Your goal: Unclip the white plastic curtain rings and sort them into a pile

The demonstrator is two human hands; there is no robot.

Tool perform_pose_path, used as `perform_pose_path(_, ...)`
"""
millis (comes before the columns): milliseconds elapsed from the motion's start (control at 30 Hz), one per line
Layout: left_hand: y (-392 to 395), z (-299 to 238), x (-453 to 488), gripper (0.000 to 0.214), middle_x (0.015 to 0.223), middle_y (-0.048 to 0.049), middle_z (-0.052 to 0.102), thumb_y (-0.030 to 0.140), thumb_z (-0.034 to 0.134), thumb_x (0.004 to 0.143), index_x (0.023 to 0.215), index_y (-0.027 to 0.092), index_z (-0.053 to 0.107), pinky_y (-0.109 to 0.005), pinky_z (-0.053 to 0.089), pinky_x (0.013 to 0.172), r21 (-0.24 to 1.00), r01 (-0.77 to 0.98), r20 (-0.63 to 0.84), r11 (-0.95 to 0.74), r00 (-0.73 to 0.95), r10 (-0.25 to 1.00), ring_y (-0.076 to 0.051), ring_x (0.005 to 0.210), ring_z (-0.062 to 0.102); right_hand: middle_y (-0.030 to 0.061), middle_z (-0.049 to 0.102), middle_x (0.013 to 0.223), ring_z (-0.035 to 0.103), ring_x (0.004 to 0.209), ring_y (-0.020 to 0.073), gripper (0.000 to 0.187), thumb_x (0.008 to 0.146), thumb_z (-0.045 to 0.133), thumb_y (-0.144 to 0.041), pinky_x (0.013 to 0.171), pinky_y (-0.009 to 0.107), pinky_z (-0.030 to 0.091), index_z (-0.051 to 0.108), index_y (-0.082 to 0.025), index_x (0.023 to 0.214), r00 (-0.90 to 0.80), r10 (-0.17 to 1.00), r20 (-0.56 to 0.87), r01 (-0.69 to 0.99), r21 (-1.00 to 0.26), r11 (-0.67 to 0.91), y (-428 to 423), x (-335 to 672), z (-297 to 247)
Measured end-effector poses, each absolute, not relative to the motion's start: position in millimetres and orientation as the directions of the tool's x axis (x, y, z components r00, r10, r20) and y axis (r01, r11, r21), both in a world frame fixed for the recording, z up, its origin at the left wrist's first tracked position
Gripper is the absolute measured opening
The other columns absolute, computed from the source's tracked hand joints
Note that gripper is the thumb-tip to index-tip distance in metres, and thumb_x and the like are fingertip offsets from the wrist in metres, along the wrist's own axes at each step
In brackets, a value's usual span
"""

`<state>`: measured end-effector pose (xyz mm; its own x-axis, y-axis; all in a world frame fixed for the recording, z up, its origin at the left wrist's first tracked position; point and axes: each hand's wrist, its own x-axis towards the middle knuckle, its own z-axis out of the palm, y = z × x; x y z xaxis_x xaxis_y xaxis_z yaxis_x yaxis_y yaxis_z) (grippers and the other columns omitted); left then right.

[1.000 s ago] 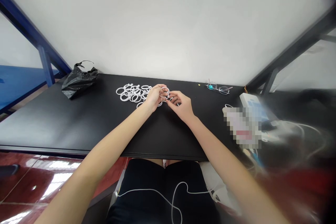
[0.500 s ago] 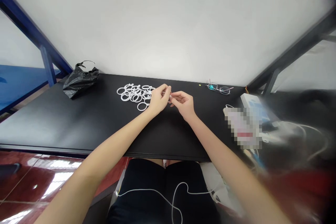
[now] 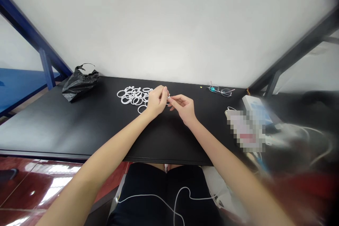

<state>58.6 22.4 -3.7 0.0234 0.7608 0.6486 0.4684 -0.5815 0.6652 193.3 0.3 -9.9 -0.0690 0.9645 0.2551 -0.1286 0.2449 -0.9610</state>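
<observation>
Over the black table, my left hand and my right hand meet with fingertips almost touching. Between them is a small white ring, mostly covered by the fingers. My left hand is curled closed around one side of it, thumb on top. Thumb and index finger of my right hand pinch its other side, the remaining fingers loosely bent. Just left of my left hand lies a loose pile of white rings, several with a small knob or eyelet; my hand hides part of the pile.
A crumpled black plastic bag sits at the back left. Eyeglasses lie at the back right. Farther right are a white box, a blurred-out phone-like object and cables. A white cable crosses my lap.
Both hands have shifted slightly left, and my left hand has turned and curled more tightly around the ring. The rings in the pile stay put.
</observation>
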Motion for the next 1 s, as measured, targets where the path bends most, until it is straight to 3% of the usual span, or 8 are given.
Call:
perform_pose_path(300,22,0,58,0.046,0.056,-0.0015,0.050,0.039,0.033,0.097,0.057,0.021,0.045,-0.030,0.037,0.061,0.699,0.447,0.623,-0.558,0.004,0.782,-0.014,0.054,0.046,-0.0005,0.069,0.064,0.067,0.059,0.0158,0.030,0.063,0.083,-0.048,0.069,0.037,0.063,0.071,-0.021,0.070,-0.062,0.972,0.225,-0.177,-0.961,0.211,-5,187,-11)
perform_pose_path(467,28,-3,56,0.042,0.063,-0.0018,0.051,0.036,0.032,0.099,0.063,0.020,0.048,-0.030,0.037,0.066,0.647,0.503,0.631,-0.574,0.071,0.773,-0.015,0.060,0.047,0.0024,0.073,0.075,0.069,0.064,0.0159,0.028,0.068,0.079,-0.045,0.068,0.034,0.062,0.071,-0.020,0.078,-0.057,0.977,0.206,-0.134,-0.971,0.197,4,195,-13)
perform_pose_path(567,37,-9,52,0.034,0.070,-0.0021,0.052,0.034,0.038,0.098,0.070,0.020,0.051,-0.029,0.036,0.066,0.595,0.598,0.608,-0.537,0.101,0.787,-0.015,0.063,0.047,0.0042,0.074,0.078,0.069,0.065,0.0167,0.024,0.072,0.074,-0.039,0.065,0.032,0.060,0.070,-0.018,0.084,0.042,0.976,0.215,0.007,-0.977,0.215,17,210,-15)
perform_pose_path(633,44,-14,48,0.029,0.074,-0.0023,0.053,0.033,0.043,0.096,0.073,0.020,0.053,-0.029,0.035,0.064,0.568,0.663,0.572,-0.487,0.108,0.813,-0.015,0.063,0.047,0.0041,0.071,0.074,0.065,0.060,0.0161,0.016,0.072,0.069,-0.029,0.061,0.032,0.057,0.069,-0.017,0.082,0.153,0.942,0.298,0.238,-0.936,0.258,25,221,-17)
perform_pose_path(733,51,-23,42,0.027,0.078,-0.0036,0.055,0.032,0.044,0.096,0.075,0.019,0.055,-0.028,0.034,0.062,0.503,0.749,0.530,-0.431,0.127,0.838,-0.016,0.068,0.051,0.0031,0.070,0.071,0.063,0.059,0.0158,0.008,0.072,0.061,-0.019,0.068,0.033,0.056,0.068,-0.017,0.077,0.115,0.923,0.367,0.514,-0.817,0.261,31,232,-21)
perform_pose_path(1000,56,-33,36,0.023,0.083,-0.0078,0.062,0.030,0.050,0.093,0.074,0.020,0.056,-0.032,0.035,0.067,0.378,0.828,0.526,-0.413,0.175,0.832,-0.025,0.088,0.054,0.0040,0.072,0.090,0.068,0.085,0.0197,0.025,0.067,0.054,-0.006,0.084,0.036,0.055,0.068,-0.019,0.083,-0.100,0.926,0.363,0.640,-0.690,0.339,29,229,-33)
